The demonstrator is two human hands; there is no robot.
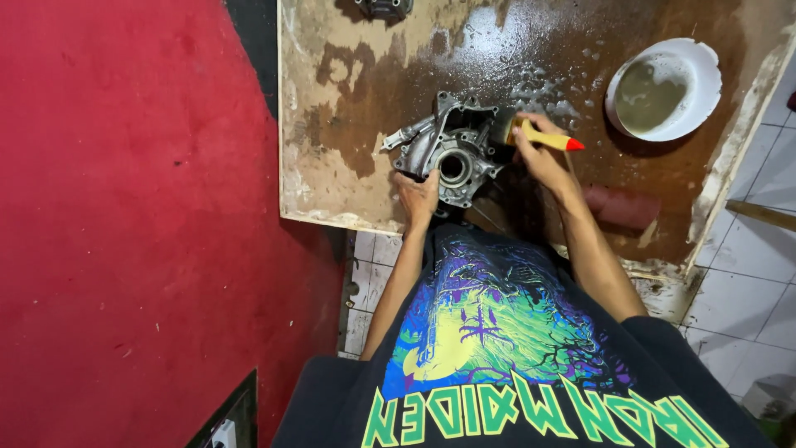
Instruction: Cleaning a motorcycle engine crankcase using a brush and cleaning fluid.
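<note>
1. Wet, stained wooden board (348,99) carries everything; it lies over the white tiled floor (750,299).
2. Grey metal engine casing (448,153) sits on it near the front edge, my left hand (417,197) on its near side.
3. White bowl (695,62) of murky liquid, far right.
4. Reddish roller-like piece (622,207) at the right front.
5. Another metal part (383,8), cropped at the back edge.

A makeshift repair workshop: a wet, oil-stained wooden board (348,124) on a white tiled floor (746,290) beside a red wall (124,207), carrying a metal engine casing (448,153) and a bowl of murky liquid (663,90).
</note>
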